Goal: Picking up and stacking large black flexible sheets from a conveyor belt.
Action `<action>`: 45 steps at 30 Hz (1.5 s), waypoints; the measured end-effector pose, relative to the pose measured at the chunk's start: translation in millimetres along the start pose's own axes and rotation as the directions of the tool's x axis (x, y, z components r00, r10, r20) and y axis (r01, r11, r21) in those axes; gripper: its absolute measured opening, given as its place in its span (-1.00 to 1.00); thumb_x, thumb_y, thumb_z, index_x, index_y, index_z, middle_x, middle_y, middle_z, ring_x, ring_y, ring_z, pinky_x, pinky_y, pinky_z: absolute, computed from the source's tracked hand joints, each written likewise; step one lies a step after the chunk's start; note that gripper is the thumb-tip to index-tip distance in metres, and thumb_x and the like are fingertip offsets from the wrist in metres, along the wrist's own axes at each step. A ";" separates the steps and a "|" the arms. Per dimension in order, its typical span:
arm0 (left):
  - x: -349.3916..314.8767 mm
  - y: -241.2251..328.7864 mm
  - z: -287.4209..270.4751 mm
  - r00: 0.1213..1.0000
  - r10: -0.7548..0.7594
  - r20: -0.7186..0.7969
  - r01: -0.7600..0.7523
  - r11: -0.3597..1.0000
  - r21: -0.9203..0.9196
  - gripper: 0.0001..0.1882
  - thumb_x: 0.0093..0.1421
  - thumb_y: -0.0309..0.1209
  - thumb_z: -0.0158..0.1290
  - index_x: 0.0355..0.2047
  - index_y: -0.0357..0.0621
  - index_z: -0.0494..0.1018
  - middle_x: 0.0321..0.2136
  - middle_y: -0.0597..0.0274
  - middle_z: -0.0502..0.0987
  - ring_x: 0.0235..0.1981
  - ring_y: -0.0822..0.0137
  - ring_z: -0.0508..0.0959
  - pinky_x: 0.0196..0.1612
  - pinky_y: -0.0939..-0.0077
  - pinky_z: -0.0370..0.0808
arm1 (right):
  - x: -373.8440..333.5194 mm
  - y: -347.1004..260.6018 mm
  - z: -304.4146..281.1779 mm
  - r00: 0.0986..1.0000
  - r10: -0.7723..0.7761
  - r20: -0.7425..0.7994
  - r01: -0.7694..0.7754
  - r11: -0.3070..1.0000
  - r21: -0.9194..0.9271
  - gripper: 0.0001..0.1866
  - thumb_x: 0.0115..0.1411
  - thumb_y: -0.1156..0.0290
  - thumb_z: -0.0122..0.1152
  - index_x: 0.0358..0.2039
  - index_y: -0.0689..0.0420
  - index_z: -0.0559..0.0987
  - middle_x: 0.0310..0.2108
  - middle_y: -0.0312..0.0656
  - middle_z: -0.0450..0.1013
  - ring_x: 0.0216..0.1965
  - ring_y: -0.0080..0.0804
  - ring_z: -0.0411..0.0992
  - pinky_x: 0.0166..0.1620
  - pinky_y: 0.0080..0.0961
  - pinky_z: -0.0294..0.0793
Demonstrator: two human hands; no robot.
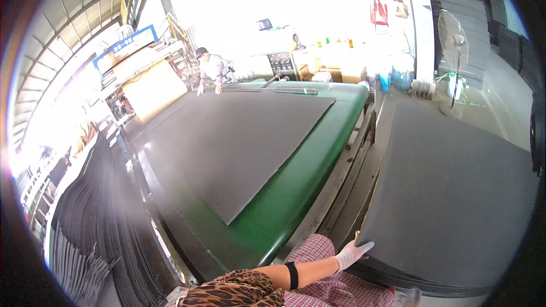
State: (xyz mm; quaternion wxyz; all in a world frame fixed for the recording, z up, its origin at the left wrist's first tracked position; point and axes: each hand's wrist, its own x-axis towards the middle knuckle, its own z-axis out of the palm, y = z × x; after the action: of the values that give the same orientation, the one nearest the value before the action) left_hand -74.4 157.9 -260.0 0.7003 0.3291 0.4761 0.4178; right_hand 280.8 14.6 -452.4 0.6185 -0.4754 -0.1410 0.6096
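Observation:
My left hand, in a white glove, reaches across my body to the near left corner of a large dark grey sheet. That sheet tops a stack on the right. A short tan stick stands up from the closed hand, and one gloved finger points along the sheet's edge. At the lower edge, a pale blurred shape below the stack seems to be my right hand; its fingers cannot be made out. Another dark sheet lies flat on a green conveyor belt to the left.
A co-worker stands at the belt's far end, hands at the sheet's far edge, near a machine with a blue sign. Many dark sheets hang folded at the left. A metal frame runs between belt and stack. A fan stands far right.

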 end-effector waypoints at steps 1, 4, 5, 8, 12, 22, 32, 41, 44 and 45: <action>4.9 -17.9 -6.5 0.999 -0.012 -0.029 0.009 0.996 -0.094 -0.53 0.18 -0.32 0.09 0.06 -0.26 0.33 0.02 0.18 0.44 0.04 0.29 0.40 0.12 0.51 0.28 | 4.4 -14.2 -11.7 0.991 -0.044 -0.124 0.011 0.966 -0.257 -0.47 0.27 0.10 -0.13 0.16 0.16 0.29 0.12 -0.07 0.29 0.08 -0.10 0.28 0.15 -0.11 0.23; 3.5 -26.3 -1.8 0.984 0.061 0.167 -0.017 0.967 -0.256 -0.57 0.18 -0.33 0.11 0.03 -0.21 0.36 -0.03 0.29 0.48 0.00 0.36 0.41 0.12 0.51 0.29 | -61.2 -158.7 144.2 0.932 -0.120 -0.343 0.176 0.975 0.137 -0.36 0.27 -0.03 -0.20 0.20 0.17 0.25 0.16 -0.06 0.24 0.18 -0.11 0.16 0.25 -0.13 0.03; -12.3 -8.7 21.1 0.989 0.046 0.138 -0.003 0.954 -0.301 -0.56 0.17 -0.32 0.12 0.03 -0.21 0.37 -0.04 0.29 0.49 0.00 0.39 0.41 0.12 0.51 0.29 | -43.8 -171.8 115.3 0.905 -0.188 -0.382 0.259 0.955 0.143 -0.35 0.27 -0.05 -0.23 0.20 0.18 0.25 0.17 -0.06 0.23 0.21 -0.12 0.13 0.26 -0.13 0.00; -65.9 54.7 31.8 0.986 0.058 0.159 -0.057 0.998 -0.007 -0.59 0.22 -0.41 0.02 0.07 -0.21 0.32 0.03 0.21 0.43 0.06 0.37 0.38 0.17 0.51 0.26 | -25.8 -192.9 87.9 0.806 -0.215 -0.551 0.223 0.973 -0.053 -0.38 0.27 -0.03 -0.19 0.16 0.18 0.30 0.15 -0.07 0.26 0.17 -0.14 0.19 0.22 -0.17 0.10; -107.0 79.1 -34.0 0.983 0.160 0.085 -0.135 0.960 -0.246 -0.59 0.26 -0.48 -0.05 0.10 -0.35 0.23 0.03 0.05 0.43 0.11 0.30 0.38 0.20 0.45 0.27 | -88.7 -175.6 188.6 0.855 -0.213 -0.472 0.210 0.976 -0.060 -0.43 0.26 0.02 -0.10 0.10 0.21 0.36 0.10 -0.10 0.32 0.10 -0.15 0.26 0.17 -0.22 0.19; -293.0 241.5 -311.1 0.493 0.265 -0.829 -0.597 0.796 -0.100 -0.50 0.16 -0.14 -0.03 0.05 -0.16 0.33 0.00 0.07 0.42 0.03 0.09 0.38 0.13 0.15 0.26 | -179.1 -211.6 71.6 0.662 -0.327 -0.675 0.341 0.933 -0.118 -0.45 0.23 0.09 -0.14 -0.03 0.33 0.46 -0.05 0.03 0.42 -0.02 -0.05 0.35 0.03 -0.12 0.31; -250.7 71.5 -244.5 0.894 -0.067 -0.442 -0.120 0.916 -0.382 -0.41 0.20 -0.16 -0.03 0.13 -0.30 0.23 0.13 -0.15 0.27 0.12 -0.03 0.30 0.22 0.17 0.14 | -195.3 -112.5 253.7 0.964 -0.255 -0.071 0.247 0.963 -0.105 -0.52 0.20 0.27 0.03 0.03 0.37 0.38 0.00 -0.05 0.37 0.00 -0.18 0.31 0.12 -0.29 0.27; -196.9 49.7 -177.6 0.995 -0.096 0.000 0.052 0.539 -0.841 -0.57 0.31 -0.34 -0.11 0.05 -0.45 0.24 0.09 -0.04 0.33 0.13 0.15 0.31 0.26 0.35 0.13 | -201.1 -178.4 247.3 0.937 -0.314 -0.152 0.328 0.941 0.083 -0.32 0.20 0.04 -0.02 0.20 0.25 0.22 0.22 -0.05 0.17 0.26 -0.17 0.03 0.30 -0.21 -0.15; -207.5 68.6 -210.6 0.994 -0.083 0.073 0.096 0.314 -0.945 -0.56 0.27 -0.40 -0.08 0.10 -0.39 0.19 0.11 -0.02 0.31 0.15 0.14 0.28 0.29 0.34 0.10 | -182.4 -201.3 227.4 0.954 -0.292 -0.071 0.291 0.956 -0.022 -0.41 0.21 0.15 0.00 0.13 0.31 0.28 0.14 -0.06 0.26 0.13 -0.12 0.17 0.20 -0.13 0.02; -208.6 68.8 -218.6 0.996 -0.067 0.056 0.074 0.310 -0.948 -0.52 0.24 -0.46 -0.05 0.13 -0.37 0.15 0.14 -0.02 0.28 0.16 0.14 0.28 0.31 0.33 0.09 | -182.9 -202.1 247.9 0.944 -0.322 -0.070 0.311 0.941 -0.136 -0.44 0.21 0.17 0.02 0.09 0.33 0.32 0.10 -0.06 0.30 0.08 -0.10 0.22 0.16 -0.12 0.11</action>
State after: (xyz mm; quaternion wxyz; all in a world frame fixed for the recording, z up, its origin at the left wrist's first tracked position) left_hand -340.1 14.1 -191.2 0.7791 -0.1636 0.1528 0.5856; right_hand 179.6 -5.3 -98.7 0.6838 -0.5110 -0.2244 0.4700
